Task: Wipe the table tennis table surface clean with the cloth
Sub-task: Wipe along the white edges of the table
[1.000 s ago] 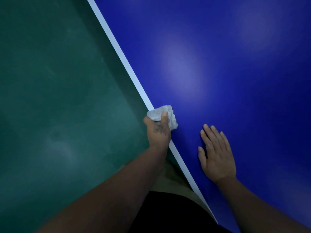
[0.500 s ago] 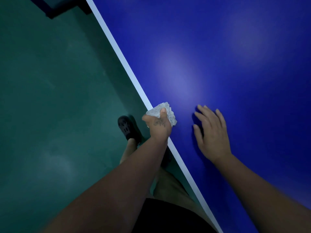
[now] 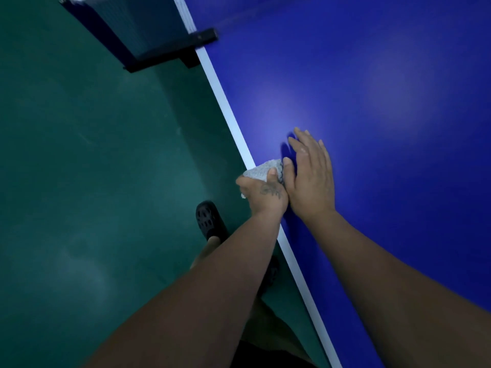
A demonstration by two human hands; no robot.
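Cloth (image 3: 265,171): a grey, crumpled wad, pinched under the curled fingers and thumb of the left hand (image 3: 263,193), sitting right on the white edge line (image 3: 225,107) of the table tennis table (image 3: 385,88), at about 6 o'clock from the net post (image 3: 172,53). The right hand (image 3: 309,176) lies at the cloth's 3 o'clock, fingers straight and close together, flat over the blue surface, its thumb side touching the left hand and the cloth's edge. Whether its palm bears weight on the table cannot be told.

Outward from there, both forearms run down toward 6 o'clock, a black shoe (image 3: 210,220) stands on the green floor (image 3: 93,168) at the left hand's 7 o'clock, and the net (image 3: 148,25) hangs beyond the post at 11 o'clock.

Risks, as I judge them: the wad straddles the table's rim, so a stroke drifting toward 9 o'clock could slide it off the edge and leave the line unwiped. Bunched so small, it covers little per pass and may leave streaks. The bare right hand could smear the cleaned surface.
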